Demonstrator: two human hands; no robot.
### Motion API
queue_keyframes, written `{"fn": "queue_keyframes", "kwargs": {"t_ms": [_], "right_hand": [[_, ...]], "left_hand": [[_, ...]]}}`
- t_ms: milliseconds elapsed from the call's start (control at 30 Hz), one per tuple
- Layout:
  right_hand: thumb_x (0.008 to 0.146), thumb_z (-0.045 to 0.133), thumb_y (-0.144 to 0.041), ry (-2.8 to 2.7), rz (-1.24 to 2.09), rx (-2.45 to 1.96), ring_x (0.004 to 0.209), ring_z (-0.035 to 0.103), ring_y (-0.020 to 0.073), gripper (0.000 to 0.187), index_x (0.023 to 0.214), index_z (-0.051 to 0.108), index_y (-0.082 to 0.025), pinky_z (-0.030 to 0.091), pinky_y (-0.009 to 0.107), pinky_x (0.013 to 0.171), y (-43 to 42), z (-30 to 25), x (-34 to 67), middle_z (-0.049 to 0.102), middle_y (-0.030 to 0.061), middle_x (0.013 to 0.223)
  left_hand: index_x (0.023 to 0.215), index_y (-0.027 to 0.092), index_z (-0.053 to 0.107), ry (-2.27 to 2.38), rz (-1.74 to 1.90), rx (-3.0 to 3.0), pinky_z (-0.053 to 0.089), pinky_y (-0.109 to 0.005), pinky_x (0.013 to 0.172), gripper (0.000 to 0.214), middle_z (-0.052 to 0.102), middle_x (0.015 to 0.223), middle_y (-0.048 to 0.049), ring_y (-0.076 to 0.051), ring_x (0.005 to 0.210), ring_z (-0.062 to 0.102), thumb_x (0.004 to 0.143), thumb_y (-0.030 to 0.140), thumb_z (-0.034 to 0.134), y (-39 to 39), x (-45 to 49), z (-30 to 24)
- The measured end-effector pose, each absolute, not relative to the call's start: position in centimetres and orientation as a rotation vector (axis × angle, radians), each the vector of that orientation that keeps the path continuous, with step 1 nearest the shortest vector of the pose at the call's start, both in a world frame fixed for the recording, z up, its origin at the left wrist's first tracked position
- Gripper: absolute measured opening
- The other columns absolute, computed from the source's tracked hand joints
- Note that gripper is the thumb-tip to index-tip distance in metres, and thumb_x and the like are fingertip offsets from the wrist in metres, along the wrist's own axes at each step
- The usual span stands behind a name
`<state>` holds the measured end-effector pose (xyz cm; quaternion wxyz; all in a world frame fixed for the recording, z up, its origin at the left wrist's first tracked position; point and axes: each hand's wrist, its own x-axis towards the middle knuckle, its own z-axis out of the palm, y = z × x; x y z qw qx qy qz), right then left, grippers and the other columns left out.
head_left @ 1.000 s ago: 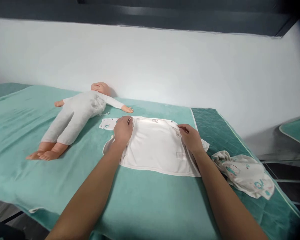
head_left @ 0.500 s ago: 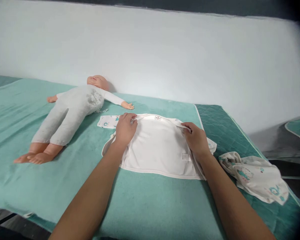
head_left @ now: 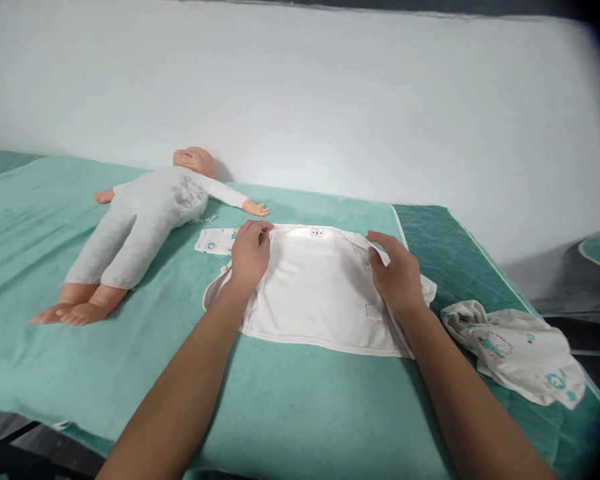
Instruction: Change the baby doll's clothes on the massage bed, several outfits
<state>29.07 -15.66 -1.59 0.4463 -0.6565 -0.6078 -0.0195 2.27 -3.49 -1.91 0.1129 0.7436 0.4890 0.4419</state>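
A white baby shirt (head_left: 317,293) lies spread open, its plain inside facing up and a small printed label at the neckline. Its printed left sleeve (head_left: 215,241) sticks out flat. At the left end of the neckline, my left hand (head_left: 251,253) has fingers and thumb closed on the cloth edge. Over the right shoulder edge, my right hand (head_left: 397,273) is open, thumb and forefinger apart, and it partly hides the right sleeve. Left of the shirt a baby doll (head_left: 155,200) in a white cloth body lies on its back, one arm stretched toward the shirt.
A light green sheet (head_left: 300,413) covers the bed, with a darker quilted green mat (head_left: 430,230) showing at the right. On that mat lies a crumpled printed baby garment (head_left: 517,353). A white wall (head_left: 300,100) rises behind the bed.
My right thumb and forefinger have parted and let go of the shirt's right shoulder edge. The neckline now lies flatter. My left hand stays almost where it was.
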Motion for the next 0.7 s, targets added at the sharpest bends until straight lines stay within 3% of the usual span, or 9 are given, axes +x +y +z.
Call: {"fn": "queue_keyframes", "kwargs": {"t_ms": [100,433,567,700], "right_hand": [[0.097,0.046,-0.023,-1.623,-0.099,-1.462,0.126,0.058,0.0235,0.030,0.119,0.064,-0.030,0.047,0.045,0.109,-17.1,0.1,27.1,0.065,0.0043,0.131],[0.098,0.050,-0.027,-1.874,0.276,-1.200,0.122,0.061,0.0239,0.030,0.123,0.062,-0.036,0.052,0.045,0.102,-18.6,5.0,17.0,0.067,-0.0003,0.126],[0.099,0.048,-0.029,-2.073,0.502,-1.027,0.122,0.060,0.0218,0.027,0.120,0.065,-0.032,0.048,0.043,0.106,-14.1,7.0,10.8,0.067,0.0004,0.127],[0.093,0.056,-0.037,-1.964,0.556,-1.146,0.123,0.059,0.0242,0.034,0.124,0.060,-0.024,0.047,0.043,0.105,-3.7,5.4,6.1,0.064,0.0070,0.132]], "left_hand": [[0.100,0.021,0.066,1.437,1.306,2.170,0.048,-0.033,0.091,0.022,0.067,0.100,-0.0043,-0.019,0.097,0.062,0.091,0.014,0.047,-3.5,2.4,-1.9],[0.107,0.023,0.064,1.247,1.324,2.293,0.050,-0.036,0.097,0.025,0.068,0.110,-0.0051,-0.020,0.108,0.059,0.094,0.013,0.046,-8.9,-1.9,0.8],[0.109,0.021,0.067,1.379,1.352,2.391,0.047,-0.039,0.102,0.025,0.068,0.113,-0.0059,-0.022,0.111,0.058,0.093,0.014,0.048,-8.2,-8.7,2.9],[0.117,0.017,0.067,1.704,1.293,2.383,0.040,-0.045,0.112,0.030,0.063,0.128,-0.0115,-0.027,0.124,0.053,0.091,0.018,0.054,-4.5,-17.1,3.7]]}}
